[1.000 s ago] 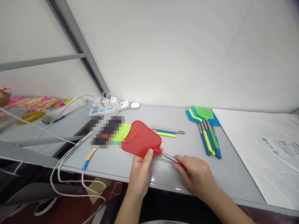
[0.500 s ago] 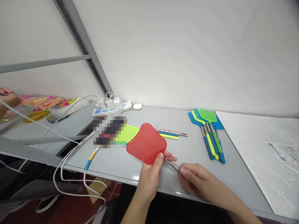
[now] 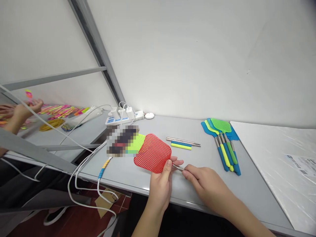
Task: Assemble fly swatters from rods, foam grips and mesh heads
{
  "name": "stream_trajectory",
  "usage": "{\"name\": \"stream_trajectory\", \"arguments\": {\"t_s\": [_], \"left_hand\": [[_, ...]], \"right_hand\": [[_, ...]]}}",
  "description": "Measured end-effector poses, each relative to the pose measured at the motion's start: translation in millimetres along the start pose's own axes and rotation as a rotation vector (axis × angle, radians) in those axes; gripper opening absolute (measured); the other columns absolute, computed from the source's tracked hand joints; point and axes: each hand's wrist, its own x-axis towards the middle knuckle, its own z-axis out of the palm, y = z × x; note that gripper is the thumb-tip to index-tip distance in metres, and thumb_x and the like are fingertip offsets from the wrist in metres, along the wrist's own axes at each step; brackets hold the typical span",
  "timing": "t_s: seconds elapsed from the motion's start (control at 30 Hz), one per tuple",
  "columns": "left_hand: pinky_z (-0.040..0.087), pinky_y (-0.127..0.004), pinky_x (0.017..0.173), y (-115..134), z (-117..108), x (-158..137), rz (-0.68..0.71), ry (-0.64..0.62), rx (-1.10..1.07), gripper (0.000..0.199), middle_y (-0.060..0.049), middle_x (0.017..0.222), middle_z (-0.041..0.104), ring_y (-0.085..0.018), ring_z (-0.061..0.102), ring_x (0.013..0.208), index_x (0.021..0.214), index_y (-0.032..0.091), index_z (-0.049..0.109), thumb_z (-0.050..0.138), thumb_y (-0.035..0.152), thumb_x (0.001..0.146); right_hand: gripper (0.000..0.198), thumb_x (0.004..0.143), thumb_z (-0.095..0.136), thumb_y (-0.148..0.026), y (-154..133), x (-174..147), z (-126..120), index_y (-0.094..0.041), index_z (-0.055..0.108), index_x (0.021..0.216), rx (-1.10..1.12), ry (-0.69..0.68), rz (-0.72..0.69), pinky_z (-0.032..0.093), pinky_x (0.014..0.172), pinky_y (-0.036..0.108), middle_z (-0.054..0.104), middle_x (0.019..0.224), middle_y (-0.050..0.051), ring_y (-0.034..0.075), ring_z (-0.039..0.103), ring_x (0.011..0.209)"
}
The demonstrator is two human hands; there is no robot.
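Observation:
A red fly swatter head (image 3: 154, 153), perforated and roughly square, is held by its neck in my left hand (image 3: 161, 182), thumb on top. From the neck a metal rod (image 3: 178, 167) runs to the right. My right hand (image 3: 207, 182) is closed around the rod's far end, its fingers partly hidden. Behind the red head lies a yellow-green swatter head (image 3: 139, 144), partly covered. Just beyond my hands rest metal rods (image 3: 182, 141), with a yellow grip (image 3: 181, 146) and a blue grip (image 3: 187, 144) beside them.
Several finished-looking swatters (image 3: 223, 141) lie piled at right, beside a white wrapped sheet (image 3: 276, 158). A power strip (image 3: 125, 118) with plugs stands at the back left, its white cables (image 3: 76, 179) hanging over the edge. A co-worker's hand (image 3: 27, 110) is beyond the metal frame (image 3: 101, 52).
The red head has tilted and turned a little in my hands. My right hand has shifted slightly left and up along the rod. The co-worker's hand now raises a small pink-and-yellow item.

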Motion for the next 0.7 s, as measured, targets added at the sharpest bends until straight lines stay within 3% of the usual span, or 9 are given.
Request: {"name": "stream_trajectory", "arguments": {"t_s": [0.17,0.37,0.57,0.7], "left_hand": [[0.049,-0.037,0.09,0,0,-1,0.033,0.015,0.009,0.02,-0.006,0.094,0.069,-0.019,0.068,0.087,0.097,0.017,0.07,0.065,0.033,0.087],[0.052,-0.034,0.083,0,0,4,0.082,0.091,-0.072,0.017,-0.005,0.094,0.067,-0.015,0.065,0.08,0.096,0.018,0.07,0.066,0.032,0.086],[0.049,-0.037,0.093,0,-2,6,0.048,0.133,-0.075,0.022,-0.005,0.097,0.069,-0.016,0.065,0.09,0.1,0.02,0.069,0.067,0.037,0.086],[0.045,-0.04,0.099,-3,3,0,-0.079,-0.014,0.033,0.031,-0.01,0.097,0.071,-0.022,0.065,0.098,0.101,0.016,0.069,0.061,0.043,0.089]], "right_hand": [[0.041,0.1,0.033,-0.043,11,-11,-12,-0.023,0.046,0.067,0.135,-0.123,0.04,0.034,0.048,0.022,0.055,0.056,-0.005,0.012,0.051,0.052],[0.036,0.1,0.037,-0.041,44,-31,-23,-0.025,0.046,0.069,-0.022,-0.131,0.012,0.035,0.047,0.024,0.055,0.057,-0.004,0.014,0.052,0.05],[0.029,0.101,0.036,-0.036,47,-34,-25,-0.026,0.056,0.083,-0.231,-0.044,-0.072,0.036,0.053,0.028,0.064,0.069,-0.002,0.016,0.06,0.059],[0.025,0.101,0.035,-0.036,31,-19,-17,-0.025,0.057,0.105,-0.377,0.088,-0.184,0.032,0.052,0.03,0.067,0.083,0.001,0.017,0.063,0.061]]}}
